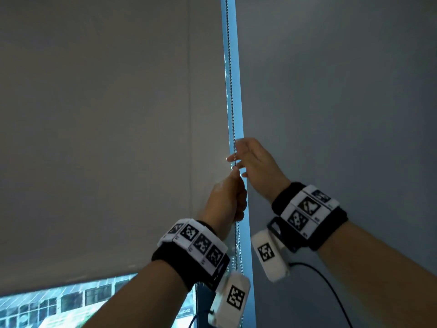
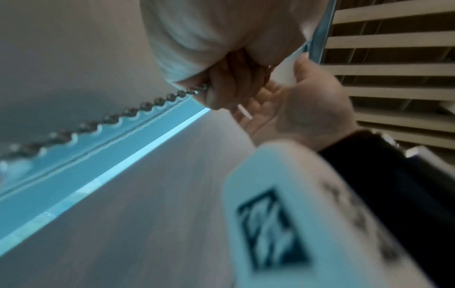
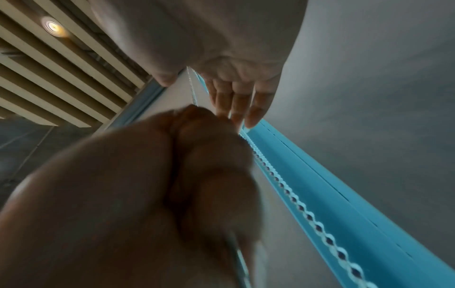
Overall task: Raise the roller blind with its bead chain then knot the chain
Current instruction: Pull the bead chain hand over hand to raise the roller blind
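Bead chain [image 1: 230, 91]: metal, hanging straight down the bright gap between the roller blind [image 1: 106, 138] and the grey wall [image 1: 343, 91]. Runs from the top of the head view down into both hands, then on below the left fist as two strands side by side.

Left hand [image 1: 228, 200]: closed in a fist round the chain, thumb side up; chain enters at the top of the fist and leaves at the bottom. The left wrist view shows beads [image 2: 157, 102] running straight into the curled fingers [image 2: 221, 91].

Right hand [image 1: 254, 162]: directly above the left fist, nearly touching it. Fingers straight and loosely spread, fingertips lying against the chain; thumb apart from the fingers, chain passing between. Not closed round it.

Roller blind: beige fabric, to the left of the grip; its lower edge sits well below the hands, with a strip of window [image 1: 71, 304] showing beneath.

Wristbands [image 1: 196, 242]: black, with printed markers, one on each wrist.

Ceiling [image 3: 61, 78]: slatted, with a round lamp [image 3: 53, 26].
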Demonstrator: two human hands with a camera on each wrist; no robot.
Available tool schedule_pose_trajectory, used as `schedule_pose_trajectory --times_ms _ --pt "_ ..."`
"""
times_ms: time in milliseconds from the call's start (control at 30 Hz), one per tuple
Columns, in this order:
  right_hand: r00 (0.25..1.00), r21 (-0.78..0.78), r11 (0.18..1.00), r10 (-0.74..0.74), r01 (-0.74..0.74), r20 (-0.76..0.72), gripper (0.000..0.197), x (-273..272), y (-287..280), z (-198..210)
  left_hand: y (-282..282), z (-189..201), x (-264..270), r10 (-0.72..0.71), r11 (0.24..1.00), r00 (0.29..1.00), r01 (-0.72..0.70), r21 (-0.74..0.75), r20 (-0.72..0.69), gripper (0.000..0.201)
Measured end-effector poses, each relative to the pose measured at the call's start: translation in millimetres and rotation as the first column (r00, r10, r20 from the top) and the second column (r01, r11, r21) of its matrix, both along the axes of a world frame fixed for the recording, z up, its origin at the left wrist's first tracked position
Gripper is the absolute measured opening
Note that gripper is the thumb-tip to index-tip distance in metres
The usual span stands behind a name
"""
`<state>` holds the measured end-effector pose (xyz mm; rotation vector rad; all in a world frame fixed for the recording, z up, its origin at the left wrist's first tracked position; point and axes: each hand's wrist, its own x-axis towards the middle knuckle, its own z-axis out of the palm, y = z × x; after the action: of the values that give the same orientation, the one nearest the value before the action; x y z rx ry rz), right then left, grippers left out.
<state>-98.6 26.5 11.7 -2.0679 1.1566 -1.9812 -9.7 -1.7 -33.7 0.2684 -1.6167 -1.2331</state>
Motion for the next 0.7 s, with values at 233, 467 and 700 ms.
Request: schedule_pose_trajectory --times_ms 233,467,700 --pt "0.988 0.109 0.987 0.110 -0.121 0.106 0.028 15 5 48 -10 -70 1 0.059 0.998 0.982 -0.056 -0.025 0.178 0.039" --pt "0.998 -0.097 0.995 0.019 -0.014 0.052 0.043 25 -6 27 -17 -82 10 0.035 0.999 0.942 -0.024 -0.037 0.333 0.027" --pt "0.971 -0.124 0.980 -0.175 0.155 -0.163 0.039 23 -12 -21 -23 -27 19 -0.140 0.989 0.988 0.137 0.050 0.069 0.090"
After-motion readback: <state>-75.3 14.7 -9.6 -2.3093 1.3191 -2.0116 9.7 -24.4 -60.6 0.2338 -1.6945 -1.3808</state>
